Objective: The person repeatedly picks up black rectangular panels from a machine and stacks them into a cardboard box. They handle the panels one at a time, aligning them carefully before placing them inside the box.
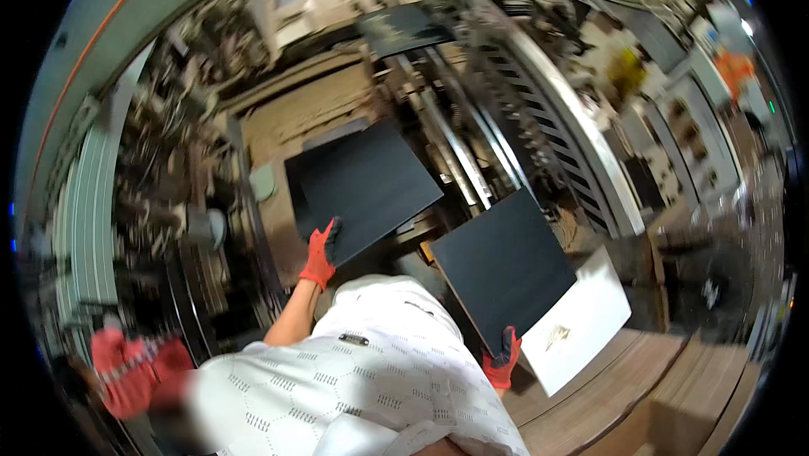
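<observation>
My left hand (pixel 319 256), in a red glove with black on the fingers, grips the near edge of a flat black panel (pixel 371 182). That panel overlaps another dark panel (pixel 301 195) at its left side. My right hand (pixel 502 358), gloved the same way, is closed on the near corner of a second black panel (pixel 506 266), which is tilted. Beneath and to the right of this panel lies a white sheet (pixel 581 321) with a small gold-brown mark. The fingers under both panels are hidden.
Metal rails (pixel 451 144) run away between the panels, with another dark panel (pixel 404 30) at their far end. A striped machine beam (pixel 556 131) stands to the right. Stacked brown boards (pixel 624 372) lie near right. A person in red (pixel 139 367) is at lower left.
</observation>
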`<action>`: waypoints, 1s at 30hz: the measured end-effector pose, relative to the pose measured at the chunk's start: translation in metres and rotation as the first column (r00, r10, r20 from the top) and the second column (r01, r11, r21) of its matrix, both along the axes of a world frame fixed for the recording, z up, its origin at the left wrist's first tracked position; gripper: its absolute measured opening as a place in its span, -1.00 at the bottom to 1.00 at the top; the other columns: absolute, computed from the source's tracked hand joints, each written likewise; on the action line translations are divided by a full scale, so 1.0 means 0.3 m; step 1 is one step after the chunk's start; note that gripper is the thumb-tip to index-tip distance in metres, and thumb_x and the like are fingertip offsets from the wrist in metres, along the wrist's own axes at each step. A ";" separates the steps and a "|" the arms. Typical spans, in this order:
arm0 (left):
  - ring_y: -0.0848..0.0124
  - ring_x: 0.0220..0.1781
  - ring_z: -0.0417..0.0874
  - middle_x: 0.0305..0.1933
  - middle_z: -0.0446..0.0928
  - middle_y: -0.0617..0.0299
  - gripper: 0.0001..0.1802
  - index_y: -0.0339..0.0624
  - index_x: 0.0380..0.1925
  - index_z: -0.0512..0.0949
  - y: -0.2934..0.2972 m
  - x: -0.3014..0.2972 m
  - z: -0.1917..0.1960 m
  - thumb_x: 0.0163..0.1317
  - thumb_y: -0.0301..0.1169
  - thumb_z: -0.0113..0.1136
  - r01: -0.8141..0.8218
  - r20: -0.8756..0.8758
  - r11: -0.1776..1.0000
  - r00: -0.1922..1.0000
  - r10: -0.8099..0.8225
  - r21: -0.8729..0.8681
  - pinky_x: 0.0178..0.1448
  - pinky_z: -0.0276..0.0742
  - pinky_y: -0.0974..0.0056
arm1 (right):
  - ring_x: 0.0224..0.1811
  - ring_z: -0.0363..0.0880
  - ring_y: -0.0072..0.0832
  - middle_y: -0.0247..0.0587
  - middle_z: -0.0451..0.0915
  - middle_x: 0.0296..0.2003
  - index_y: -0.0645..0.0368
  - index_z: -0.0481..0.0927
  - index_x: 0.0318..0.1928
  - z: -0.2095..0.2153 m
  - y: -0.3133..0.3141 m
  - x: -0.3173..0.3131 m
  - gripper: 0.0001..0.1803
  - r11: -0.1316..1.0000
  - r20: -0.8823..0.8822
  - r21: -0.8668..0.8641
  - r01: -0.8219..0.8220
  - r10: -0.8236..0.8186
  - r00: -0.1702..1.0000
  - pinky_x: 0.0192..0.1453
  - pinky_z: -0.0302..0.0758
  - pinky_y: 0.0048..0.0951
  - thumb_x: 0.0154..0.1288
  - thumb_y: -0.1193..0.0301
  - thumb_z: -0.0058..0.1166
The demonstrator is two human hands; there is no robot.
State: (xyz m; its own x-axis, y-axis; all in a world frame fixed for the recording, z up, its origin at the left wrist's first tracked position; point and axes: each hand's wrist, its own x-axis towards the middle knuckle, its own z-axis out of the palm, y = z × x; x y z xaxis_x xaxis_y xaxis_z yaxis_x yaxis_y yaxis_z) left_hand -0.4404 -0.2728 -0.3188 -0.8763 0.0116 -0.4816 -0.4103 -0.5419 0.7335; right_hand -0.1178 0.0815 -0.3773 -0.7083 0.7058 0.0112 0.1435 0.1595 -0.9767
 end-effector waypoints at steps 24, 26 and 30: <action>0.37 -0.20 0.55 -0.17 0.62 0.14 -0.56 -0.42 -0.16 0.56 0.961 -0.688 -0.249 0.14 -0.27 0.46 -0.252 -0.354 0.910 0.926 0.128 -0.329 -0.02 0.49 0.23 | 0.29 0.38 0.08 0.19 0.39 0.32 0.34 0.32 0.38 0.052 -0.116 0.378 -0.33 0.743 0.178 0.613 0.268 -0.460 0.870 0.46 0.20 -0.03 0.33 0.35 0.18; 0.34 -0.12 0.58 -0.06 0.63 0.11 -0.56 -0.46 -0.11 0.55 1.004 -0.676 -0.212 0.18 -0.29 0.41 -0.203 -0.372 0.924 0.926 0.072 -0.326 0.05 0.52 0.18 | 0.45 0.19 0.04 0.19 0.30 0.38 0.34 0.26 0.42 -0.046 -0.072 0.423 -0.27 0.767 0.195 0.538 0.349 -0.516 0.834 0.55 0.04 -0.03 0.29 0.34 0.16; 0.28 -0.27 0.62 -0.18 0.64 0.13 -0.59 -0.46 -0.16 0.59 0.907 -0.658 -0.161 0.25 -0.25 0.36 -0.065 -0.213 0.933 0.977 -0.013 -0.355 -0.12 0.61 0.14 | 0.42 0.23 -0.02 0.07 0.36 0.34 0.24 0.40 0.34 0.080 0.036 0.438 -0.38 0.857 0.273 0.450 0.252 -0.401 0.874 0.52 0.09 -0.11 0.21 0.56 0.02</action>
